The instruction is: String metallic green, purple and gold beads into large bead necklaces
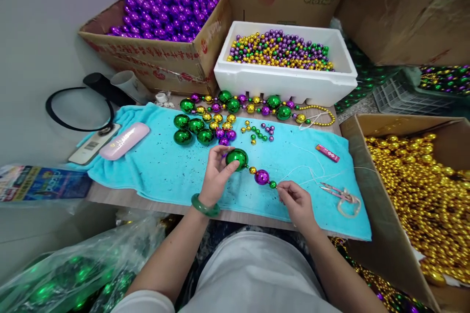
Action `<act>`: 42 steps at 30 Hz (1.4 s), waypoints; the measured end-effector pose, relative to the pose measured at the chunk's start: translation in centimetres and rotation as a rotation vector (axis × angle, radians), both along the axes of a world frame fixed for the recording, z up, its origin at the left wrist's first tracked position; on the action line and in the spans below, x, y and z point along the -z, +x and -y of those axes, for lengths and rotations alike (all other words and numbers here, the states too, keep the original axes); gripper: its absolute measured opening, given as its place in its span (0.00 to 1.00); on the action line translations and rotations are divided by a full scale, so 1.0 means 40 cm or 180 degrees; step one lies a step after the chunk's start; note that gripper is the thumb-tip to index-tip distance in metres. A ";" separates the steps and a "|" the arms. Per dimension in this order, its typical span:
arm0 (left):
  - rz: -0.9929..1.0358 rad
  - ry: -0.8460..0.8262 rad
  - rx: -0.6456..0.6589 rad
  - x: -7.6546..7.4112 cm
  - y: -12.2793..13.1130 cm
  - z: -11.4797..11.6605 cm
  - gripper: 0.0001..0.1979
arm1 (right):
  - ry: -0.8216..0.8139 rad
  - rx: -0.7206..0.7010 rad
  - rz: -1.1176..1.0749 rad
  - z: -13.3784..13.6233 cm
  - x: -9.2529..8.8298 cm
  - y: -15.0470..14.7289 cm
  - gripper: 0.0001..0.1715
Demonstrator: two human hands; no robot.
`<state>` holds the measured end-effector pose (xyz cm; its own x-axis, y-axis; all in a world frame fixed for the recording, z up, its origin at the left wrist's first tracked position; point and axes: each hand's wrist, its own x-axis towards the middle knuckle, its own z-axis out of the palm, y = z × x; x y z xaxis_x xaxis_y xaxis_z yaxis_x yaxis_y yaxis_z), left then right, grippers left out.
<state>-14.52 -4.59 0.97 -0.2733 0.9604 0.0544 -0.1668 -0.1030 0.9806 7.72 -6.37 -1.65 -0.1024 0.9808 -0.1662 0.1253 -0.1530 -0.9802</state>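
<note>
My left hand [216, 176], with a green bangle on its wrist, is closed around a large green ball [237, 157] over the turquoise towel [161, 166]. A short strand runs right from that ball: a small gold bead, a purple ball [262, 176] and a small green bead. My right hand [295, 200] pinches the strand's white thread right beside the small green bead. Loose green balls [193, 129], gold and purple beads lie on the towel just behind my hands.
A finished bead strand [257, 105] lies along the towel's far edge. Behind stand a white foam box of mixed beads [286, 78] and a carton of purple balls [165, 10]. A carton of gold beads [422, 186] is at right. Snips [340, 193], a pink lighter [327, 153], a pink case [125, 140].
</note>
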 end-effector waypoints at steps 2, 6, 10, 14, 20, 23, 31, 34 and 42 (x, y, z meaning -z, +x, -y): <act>0.0303 0.0003 0.0136 0.001 0.003 0.000 0.25 | -0.0159 -0.0003 -0.0170 -0.004 0.001 0.004 0.13; 0.0311 0.0461 0.0432 -0.010 0.011 0.011 0.32 | -0.0592 0.0001 -0.0454 -0.012 0.009 0.011 0.14; -0.0090 0.0884 0.0593 -0.030 0.024 0.027 0.36 | -0.0905 -0.0010 -0.0720 -0.018 0.031 0.017 0.16; -0.0175 0.0920 0.0693 -0.044 0.033 0.033 0.37 | -0.1065 -0.0174 -0.0992 -0.026 0.051 0.019 0.17; -0.0306 0.0804 0.0675 -0.044 0.038 0.034 0.37 | -0.1075 -0.0155 -0.0957 -0.032 0.054 0.014 0.18; -0.0447 0.0718 0.0631 -0.043 0.037 0.037 0.38 | -0.1023 -0.0179 -0.0855 -0.036 0.052 0.017 0.18; -0.0356 0.0651 0.0695 -0.051 0.033 0.028 0.38 | -0.0841 -0.0415 -0.0576 -0.055 0.044 0.028 0.18; -0.0266 0.0622 0.0681 -0.055 0.035 0.026 0.38 | -0.0793 -0.0436 -0.0588 -0.060 0.040 0.026 0.18; 0.0133 0.0011 0.0273 -0.041 0.042 -0.003 0.22 | -0.0738 -0.0151 -0.0829 -0.073 -0.003 0.007 0.21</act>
